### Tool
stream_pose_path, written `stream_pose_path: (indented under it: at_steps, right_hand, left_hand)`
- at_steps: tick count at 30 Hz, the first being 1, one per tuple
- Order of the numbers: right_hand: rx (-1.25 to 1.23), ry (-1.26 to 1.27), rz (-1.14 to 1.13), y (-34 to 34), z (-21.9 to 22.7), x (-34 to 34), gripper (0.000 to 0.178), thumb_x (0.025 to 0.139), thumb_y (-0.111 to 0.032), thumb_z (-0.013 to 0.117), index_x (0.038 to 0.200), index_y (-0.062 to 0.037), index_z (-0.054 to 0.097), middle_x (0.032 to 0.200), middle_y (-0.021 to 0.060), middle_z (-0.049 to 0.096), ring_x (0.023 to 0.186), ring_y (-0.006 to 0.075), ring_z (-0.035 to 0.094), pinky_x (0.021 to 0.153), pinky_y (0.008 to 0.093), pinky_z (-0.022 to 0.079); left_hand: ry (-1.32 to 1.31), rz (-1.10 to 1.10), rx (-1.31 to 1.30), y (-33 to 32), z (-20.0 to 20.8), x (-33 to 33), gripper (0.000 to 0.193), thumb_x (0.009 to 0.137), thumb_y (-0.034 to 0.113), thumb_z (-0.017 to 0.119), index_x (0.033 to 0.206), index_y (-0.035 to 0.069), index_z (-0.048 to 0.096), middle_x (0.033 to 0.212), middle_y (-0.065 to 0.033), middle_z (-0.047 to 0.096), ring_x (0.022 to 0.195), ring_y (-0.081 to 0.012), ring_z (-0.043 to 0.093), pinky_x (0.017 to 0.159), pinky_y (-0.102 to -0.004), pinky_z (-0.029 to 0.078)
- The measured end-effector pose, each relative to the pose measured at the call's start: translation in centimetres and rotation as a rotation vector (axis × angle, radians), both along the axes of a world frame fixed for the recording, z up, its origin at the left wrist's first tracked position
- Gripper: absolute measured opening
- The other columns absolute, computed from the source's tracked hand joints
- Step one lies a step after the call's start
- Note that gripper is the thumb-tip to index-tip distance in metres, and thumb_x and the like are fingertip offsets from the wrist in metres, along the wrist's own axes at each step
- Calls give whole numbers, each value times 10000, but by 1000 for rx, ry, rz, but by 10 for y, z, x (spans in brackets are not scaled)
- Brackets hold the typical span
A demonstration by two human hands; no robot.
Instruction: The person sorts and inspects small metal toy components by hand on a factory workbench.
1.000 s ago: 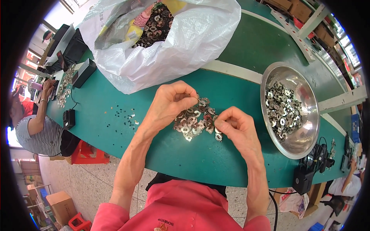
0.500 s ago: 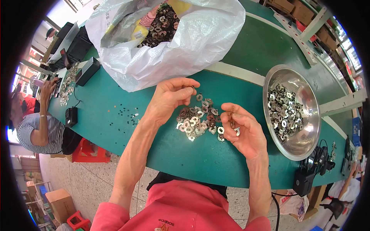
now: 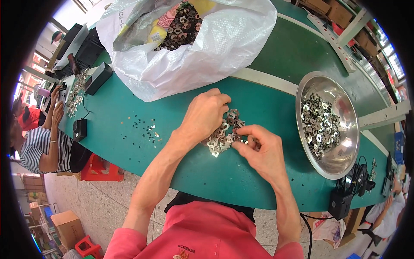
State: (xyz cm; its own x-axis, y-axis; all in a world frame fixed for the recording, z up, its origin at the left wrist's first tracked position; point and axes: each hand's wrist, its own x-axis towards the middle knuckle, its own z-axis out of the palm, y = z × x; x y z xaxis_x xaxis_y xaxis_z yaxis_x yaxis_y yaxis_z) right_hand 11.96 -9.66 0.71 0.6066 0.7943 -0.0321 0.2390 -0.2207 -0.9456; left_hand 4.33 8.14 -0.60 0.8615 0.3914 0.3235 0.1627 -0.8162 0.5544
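A small pile of flat, ring-shaped metal pieces, some silvery and some brownish, lies on the green table. My left hand covers the pile's left side, back upward, with its fingers curled down; the fingertips are partly hidden, and so is whatever they hold. At the right side of the pile is my right hand. Its thumb and index finger reach to the pieces while the other fingers curl round dark metal pieces, only partly visible.
A steel bowl with many similar pieces stands at the right. Behind the pile sits a white woven sack full of dark pieces. Tiny black bits lie left. Black adapters stand right. A person in stripes works at left.
Both hands have come down from above the table onto the pile. My left hand has turned palm down, and my right hand has moved left to the pieces.
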Motion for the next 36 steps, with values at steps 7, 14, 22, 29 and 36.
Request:
stream_pose_path:
  at_steps: [7, 14, 22, 29, 36]
  right_hand:
    - [-63, -440, 92, 2, -6, -8, 159, 759, -105, 705, 885, -41, 632, 799, 85, 630, 612, 264, 613, 569, 372, 466]
    - [13, 23, 39, 0, -3, 0, 111, 805, -116, 690, 805, -24, 627, 688, 20, 586, 550, 128, 537, 519, 282, 409]
    - [250, 843, 11, -5, 3, 15, 151, 905, -184, 608, 876, -39, 635, 666, -22, 550, 542, 32, 417, 485, 197, 302]
    - [199, 763, 34, -8, 5, 17, 146, 892, -161, 597, 907, -23, 643, 684, -16, 575, 562, 56, 473, 507, 210, 348]
    - [-209, -105, 81, -6, 11, 6, 166, 770, -103, 666, 914, -22, 652, 671, 118, 598, 578, 248, 573, 573, 361, 445]
  left_hand:
    - [18, 27, -162, 1, 11, -8, 90, 782, 23, 631, 848, -38, 629, 744, -102, 583, 624, -227, 542, 606, -336, 431]
    - [-26, 38, -842, 8, 19, -13, 87, 850, 91, 648, 813, 14, 630, 771, -11, 593, 622, -84, 454, 576, -249, 378]
    - [-102, -137, -1474, 11, 22, -16, 151, 902, 139, 606, 994, 20, 612, 824, -44, 606, 607, -78, 452, 566, -226, 382]
    - [2, -179, -1258, 4, 26, -18, 140, 887, 110, 608, 930, -13, 661, 773, -34, 605, 587, -62, 477, 542, -211, 392]
    - [164, -242, -694, -13, 34, -20, 80, 798, 36, 656, 855, -20, 667, 724, -60, 601, 627, -121, 560, 569, -274, 441]
